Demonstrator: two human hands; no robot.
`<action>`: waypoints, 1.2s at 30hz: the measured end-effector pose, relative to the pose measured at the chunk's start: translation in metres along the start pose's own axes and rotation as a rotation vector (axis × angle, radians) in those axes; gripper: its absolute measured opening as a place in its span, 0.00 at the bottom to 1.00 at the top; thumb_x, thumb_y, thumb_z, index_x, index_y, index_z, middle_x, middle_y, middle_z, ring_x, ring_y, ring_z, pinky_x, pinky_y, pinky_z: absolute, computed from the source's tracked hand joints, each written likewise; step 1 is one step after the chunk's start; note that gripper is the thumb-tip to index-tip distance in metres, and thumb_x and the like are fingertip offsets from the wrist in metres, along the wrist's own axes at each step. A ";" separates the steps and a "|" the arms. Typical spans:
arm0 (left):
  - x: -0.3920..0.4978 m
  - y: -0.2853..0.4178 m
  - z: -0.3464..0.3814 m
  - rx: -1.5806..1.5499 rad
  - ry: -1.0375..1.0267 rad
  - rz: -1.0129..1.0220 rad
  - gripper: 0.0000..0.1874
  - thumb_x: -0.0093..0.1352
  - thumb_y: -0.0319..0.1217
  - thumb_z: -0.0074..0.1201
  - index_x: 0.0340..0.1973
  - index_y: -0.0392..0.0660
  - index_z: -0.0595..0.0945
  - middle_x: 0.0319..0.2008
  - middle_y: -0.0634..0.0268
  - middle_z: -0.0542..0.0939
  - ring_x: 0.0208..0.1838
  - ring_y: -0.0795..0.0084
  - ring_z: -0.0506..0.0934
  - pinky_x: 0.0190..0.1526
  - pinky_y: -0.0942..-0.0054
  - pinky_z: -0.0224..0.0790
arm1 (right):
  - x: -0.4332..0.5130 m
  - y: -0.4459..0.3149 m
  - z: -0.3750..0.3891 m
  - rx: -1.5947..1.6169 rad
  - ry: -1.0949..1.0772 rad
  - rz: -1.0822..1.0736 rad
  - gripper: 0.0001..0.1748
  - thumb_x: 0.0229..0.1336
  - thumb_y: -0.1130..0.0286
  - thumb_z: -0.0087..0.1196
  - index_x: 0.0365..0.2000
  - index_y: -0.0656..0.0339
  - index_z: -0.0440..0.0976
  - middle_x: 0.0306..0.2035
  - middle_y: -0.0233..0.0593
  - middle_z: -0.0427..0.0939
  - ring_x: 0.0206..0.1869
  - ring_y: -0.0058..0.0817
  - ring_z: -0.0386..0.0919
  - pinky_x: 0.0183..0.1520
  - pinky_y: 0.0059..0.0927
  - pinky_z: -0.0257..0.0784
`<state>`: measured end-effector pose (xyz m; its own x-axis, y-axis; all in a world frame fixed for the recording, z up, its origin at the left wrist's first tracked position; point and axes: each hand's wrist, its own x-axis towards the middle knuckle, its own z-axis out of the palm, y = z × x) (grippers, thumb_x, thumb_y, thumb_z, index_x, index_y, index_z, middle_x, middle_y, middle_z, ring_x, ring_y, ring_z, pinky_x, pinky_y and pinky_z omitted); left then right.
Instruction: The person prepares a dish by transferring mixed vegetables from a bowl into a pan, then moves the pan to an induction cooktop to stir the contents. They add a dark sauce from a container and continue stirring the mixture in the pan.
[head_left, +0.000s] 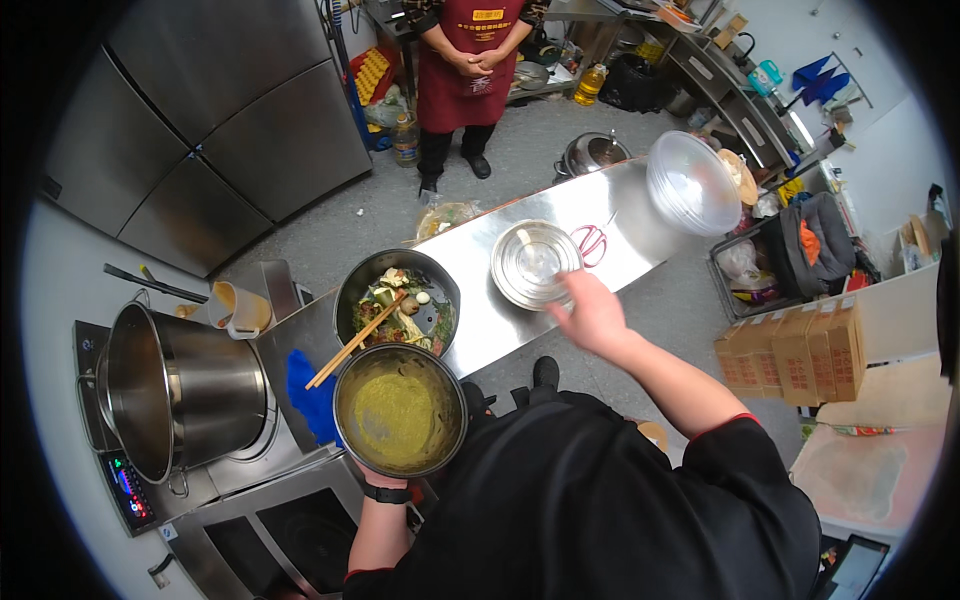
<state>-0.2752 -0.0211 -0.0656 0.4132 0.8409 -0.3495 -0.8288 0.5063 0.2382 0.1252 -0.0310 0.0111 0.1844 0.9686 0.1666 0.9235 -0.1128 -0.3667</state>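
Observation:
My left hand (381, 480) holds a dark metal bowl (401, 411) from below at its near side. Yellow-green powder (394, 416) covers the bottom of that bowl. My right hand (592, 311), slightly blurred, is at the near right rim of a stack of shallow steel bowls (532, 259); its thumb and fingers are apart, and contact with the rim is unclear. Beyond the held bowl stands a dark pot (439, 281) with dried spices, herbs and pale bulbs inside. Wooden chopsticks (352, 343) lean across its rim. Red-handled scissors (591, 244) lie beside the steel bowls.
The steel table (472, 345) also carries clear plastic bowls (690, 184) at its far right end. A large stockpot (195, 390) stands left on a cooker, near a blue cloth (306, 397) and a plastic jug (244, 309). Across the table stands a person in a red apron (465, 82).

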 end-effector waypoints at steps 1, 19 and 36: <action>-0.003 -0.005 0.005 0.007 0.007 0.015 0.35 0.82 0.54 0.33 0.75 0.44 0.67 0.76 0.50 0.68 0.75 0.48 0.68 0.75 0.46 0.62 | 0.006 0.029 0.011 0.089 0.037 0.298 0.29 0.60 0.61 0.68 0.55 0.65 0.74 0.49 0.52 0.81 0.51 0.49 0.82 0.55 0.47 0.78; 0.066 -0.151 0.118 0.006 -0.044 -0.138 0.37 0.75 0.56 0.43 0.71 0.45 0.73 0.72 0.51 0.74 0.72 0.49 0.72 0.74 0.45 0.63 | 0.024 0.114 -0.071 1.035 0.289 0.359 0.06 0.63 0.73 0.60 0.35 0.67 0.80 0.32 0.43 0.86 0.32 0.26 0.84 0.39 0.30 0.79; 0.096 -0.162 0.156 0.021 -0.324 -0.374 0.40 0.72 0.59 0.46 0.71 0.45 0.73 0.69 0.52 0.76 0.70 0.52 0.75 0.71 0.51 0.67 | -0.030 -0.026 -0.104 0.543 0.146 -0.736 0.20 0.50 0.64 0.73 0.38 0.63 0.76 0.59 0.53 0.76 0.67 0.57 0.73 0.67 0.62 0.71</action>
<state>-0.0430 0.0072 0.0035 0.7798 0.6153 -0.1157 -0.5949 0.7857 0.1695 0.1303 -0.0804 0.1112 -0.3118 0.7129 0.6281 0.5474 0.6751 -0.4946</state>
